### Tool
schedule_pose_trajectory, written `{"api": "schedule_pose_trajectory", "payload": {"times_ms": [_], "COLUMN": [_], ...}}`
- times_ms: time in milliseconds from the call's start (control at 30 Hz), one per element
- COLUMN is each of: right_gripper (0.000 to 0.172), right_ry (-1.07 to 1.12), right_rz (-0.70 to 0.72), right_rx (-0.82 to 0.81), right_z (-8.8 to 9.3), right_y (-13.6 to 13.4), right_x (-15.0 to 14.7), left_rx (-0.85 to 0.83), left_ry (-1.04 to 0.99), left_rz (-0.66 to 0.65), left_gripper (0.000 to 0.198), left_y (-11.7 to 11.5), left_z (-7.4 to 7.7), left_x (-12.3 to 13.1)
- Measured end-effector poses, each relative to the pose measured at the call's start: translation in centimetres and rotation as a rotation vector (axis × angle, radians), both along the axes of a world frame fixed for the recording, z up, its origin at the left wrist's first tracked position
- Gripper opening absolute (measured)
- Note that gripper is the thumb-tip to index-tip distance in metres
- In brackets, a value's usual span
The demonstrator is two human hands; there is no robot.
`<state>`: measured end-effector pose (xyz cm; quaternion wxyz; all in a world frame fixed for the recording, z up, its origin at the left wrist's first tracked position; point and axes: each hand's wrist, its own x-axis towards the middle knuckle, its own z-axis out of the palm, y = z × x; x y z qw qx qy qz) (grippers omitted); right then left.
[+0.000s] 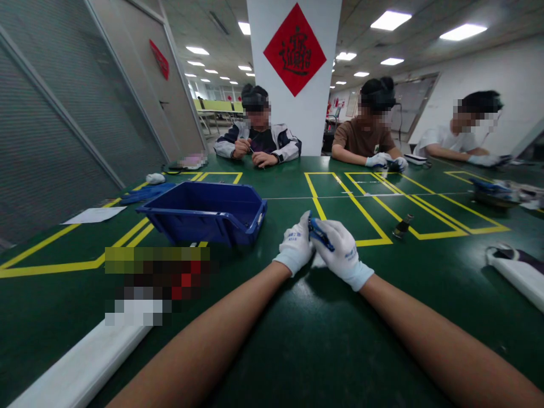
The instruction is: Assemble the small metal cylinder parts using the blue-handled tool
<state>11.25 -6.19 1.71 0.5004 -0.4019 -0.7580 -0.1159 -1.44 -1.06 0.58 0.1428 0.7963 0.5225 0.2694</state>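
Both my hands wear white gloves with pale blue cuffs and meet near the middle of the view, above the green table [293,340]. My left hand [296,241] is closed, its fingertips at the left end of a small blue and black object [322,234]. My right hand [340,249] wraps round the same object from the right. Its exact kind is too small and too covered to tell. Something white shows just below, between the two hands.
A blue bin [204,212] stands left of my hands. White long boxes [93,351] lie at left and right edges. A small dark bottle-shaped item [403,226] is at right. Three people sit across the table; blue cloth [147,194] and paper [94,215] lie far left.
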Motion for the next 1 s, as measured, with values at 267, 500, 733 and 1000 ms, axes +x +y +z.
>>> {"api": "schedule_pose_trajectory", "payload": {"times_ms": [267, 500, 733, 1000], "right_gripper": [0.031, 0.027, 0.028, 0.029], "right_ry": [0.553, 0.348, 0.136, 0.03], "right_rz": [-0.197, -0.135, -0.083, -0.052], "right_rx": [-0.18, -0.106, -0.13, -0.165], "right_z": [-1.1, -0.7, -0.7, -0.9], "right_y": [3.1, 1.6, 1.6, 1.7], "right_x": [1.0, 0.1, 0.2, -0.1], "left_rx": [0.151, 0.242, 0.184, 0.127], "left_ry": [0.193, 0.347, 0.304, 0.107], "left_rz": [-0.049, -0.107, -0.108, -0.135], "left_gripper": [0.044, 0.03, 0.034, 0.053], "left_y": [-0.5, -0.6, -0.2, 0.5], "left_z": [0.0, 0.4, 0.2, -1.1], "left_x": [-0.3, -0.1, -0.5, -0.5]}}
